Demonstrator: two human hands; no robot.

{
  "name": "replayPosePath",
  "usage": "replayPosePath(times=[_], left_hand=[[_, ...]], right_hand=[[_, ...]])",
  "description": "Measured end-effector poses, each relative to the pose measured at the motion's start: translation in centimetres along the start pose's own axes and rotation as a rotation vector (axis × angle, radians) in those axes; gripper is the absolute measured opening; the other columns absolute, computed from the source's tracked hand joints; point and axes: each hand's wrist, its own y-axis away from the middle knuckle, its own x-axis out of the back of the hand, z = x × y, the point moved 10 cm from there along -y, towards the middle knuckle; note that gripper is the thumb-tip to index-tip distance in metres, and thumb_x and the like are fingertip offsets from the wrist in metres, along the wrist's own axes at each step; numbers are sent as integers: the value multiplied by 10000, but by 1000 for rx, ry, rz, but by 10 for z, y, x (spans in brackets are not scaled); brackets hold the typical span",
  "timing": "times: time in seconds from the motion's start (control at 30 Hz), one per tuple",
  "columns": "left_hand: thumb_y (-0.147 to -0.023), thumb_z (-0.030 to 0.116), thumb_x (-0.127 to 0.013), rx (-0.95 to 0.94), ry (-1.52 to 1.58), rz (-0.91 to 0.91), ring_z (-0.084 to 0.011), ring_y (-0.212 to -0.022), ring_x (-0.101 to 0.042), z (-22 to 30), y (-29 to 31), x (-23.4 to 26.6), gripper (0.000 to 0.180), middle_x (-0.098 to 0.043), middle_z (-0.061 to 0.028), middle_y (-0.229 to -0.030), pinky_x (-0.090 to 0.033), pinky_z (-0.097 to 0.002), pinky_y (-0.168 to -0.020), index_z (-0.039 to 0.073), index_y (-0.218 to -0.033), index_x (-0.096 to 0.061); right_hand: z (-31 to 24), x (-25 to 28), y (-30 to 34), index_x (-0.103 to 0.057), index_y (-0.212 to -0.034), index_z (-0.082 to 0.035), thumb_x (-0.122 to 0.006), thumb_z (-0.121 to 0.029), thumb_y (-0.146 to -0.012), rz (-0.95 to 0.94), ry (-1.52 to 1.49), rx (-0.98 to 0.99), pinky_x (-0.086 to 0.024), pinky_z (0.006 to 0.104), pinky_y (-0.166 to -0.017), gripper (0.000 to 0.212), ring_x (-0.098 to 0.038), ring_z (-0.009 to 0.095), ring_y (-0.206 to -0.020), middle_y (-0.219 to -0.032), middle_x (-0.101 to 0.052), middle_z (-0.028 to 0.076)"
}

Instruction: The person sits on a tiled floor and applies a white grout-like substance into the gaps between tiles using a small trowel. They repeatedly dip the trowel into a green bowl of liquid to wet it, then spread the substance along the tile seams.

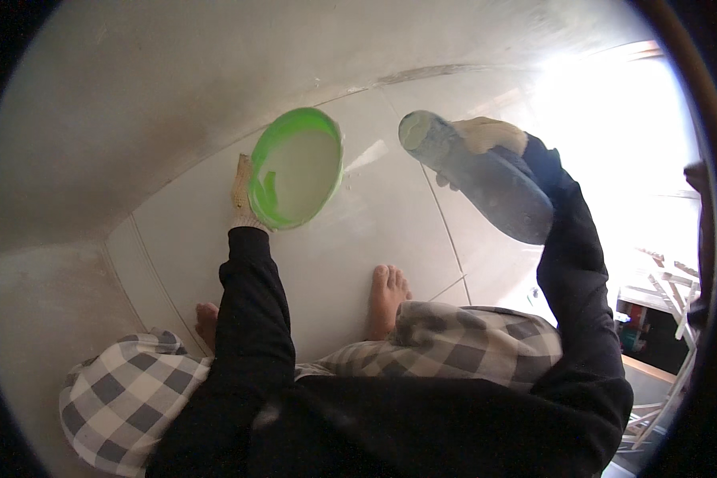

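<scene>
My left hand (pixel 241 195), in a pale knitted glove, grips the left rim of a bright green bowl (pixel 268 203). A whitish, paste-like mix (pixel 307 171) lies in the bowl, which tilts toward me. Farther right, my right hand (pixel 490 135) wears a similar glove and closes around a long grey-blue tool (pixel 506 199) that looks like a plastering float. Pale residue (pixel 416 130) coats the tool's far left end. Its grip is partly hidden by my fingers. Bowl and tool are apart, both held above the floor.
Light floor tiles (pixel 390 207) with dark joints spread below, my bare feet (pixel 388 299) on them. A grey, smeared wall (pixel 175 88) runs along the far and left sides. Strong light glares at right, where a white metal frame, perhaps a ladder (pixel 677 303), stands near my elbow.
</scene>
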Motion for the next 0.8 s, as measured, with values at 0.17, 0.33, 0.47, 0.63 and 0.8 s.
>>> replayPosePath(times=[0.17,0.33,0.47,0.63,0.8], left_hand=[[-993,495,-479,-5,-228,41,-249,-1111,-596,4,-11,33,607,-570,-180,-1262,-526,-387,-941,33,-1387,-479],[-991,494,-484,23,-311,19,-249,-1097,-600,10,-12,30,600,-575,-176,-1252,-529,-386,-927,35,-1378,-486],[-990,493,-489,49,-337,2,-248,-1086,-603,7,-13,24,594,-579,-173,-1243,-531,-385,-916,37,-1370,-492],[-988,492,-495,15,-265,21,-247,-1073,-607,-8,-5,22,587,-585,-170,-1233,-535,-384,-902,39,-1361,-499],[-986,490,-501,-13,-231,39,-247,-1059,-612,-22,3,23,580,-590,-166,-1222,-538,-382,-889,41,-1352,-507]], right_hand=[[-17,-25,13,-506,-1345,42,-715,-403,-843,-302,131,274,-609,366,-736,702,-715,270,-858,-1028,-686,250],[0,-21,-10,-509,-1412,-35,-686,-325,-839,-226,274,-4,-601,327,-708,665,-713,203,-817,-959,-714,176],[-11,-27,-11,-464,-1454,-58,-642,-305,-885,-311,243,-109,-595,320,-697,645,-707,201,-808,-948,-714,166],[-36,-34,-16,-544,-1384,-27,-708,-281,-785,-375,275,-20,-585,323,-775,671,-689,203,-907,-1066,-701,176],[-42,-32,-26,-524,-1395,-25,-705,-222,-836,-301,487,-137,-570,331,-839,620,-675,210,-1005,-1164,-681,158]])
